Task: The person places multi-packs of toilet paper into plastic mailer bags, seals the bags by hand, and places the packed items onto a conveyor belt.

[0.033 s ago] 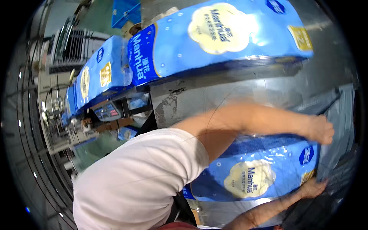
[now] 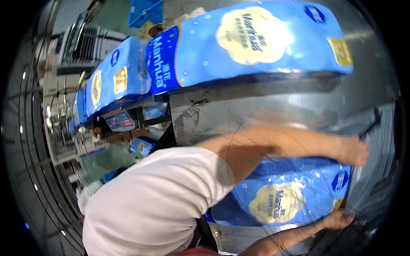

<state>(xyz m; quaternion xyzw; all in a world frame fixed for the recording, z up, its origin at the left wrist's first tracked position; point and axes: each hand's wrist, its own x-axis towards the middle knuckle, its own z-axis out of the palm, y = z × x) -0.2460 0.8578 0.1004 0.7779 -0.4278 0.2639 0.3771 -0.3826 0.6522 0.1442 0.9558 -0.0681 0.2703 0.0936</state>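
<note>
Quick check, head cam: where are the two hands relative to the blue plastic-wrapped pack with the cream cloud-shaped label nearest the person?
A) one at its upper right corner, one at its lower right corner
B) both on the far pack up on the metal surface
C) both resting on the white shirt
A: one hand sits at the upper right corner of the blue plastic-wrapped pack, and the other hand at its lower right corner.

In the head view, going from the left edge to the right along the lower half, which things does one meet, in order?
White sleeve → blue tissue pack → the two hands at its right end, one above, one below → clear plastic bag.
</note>
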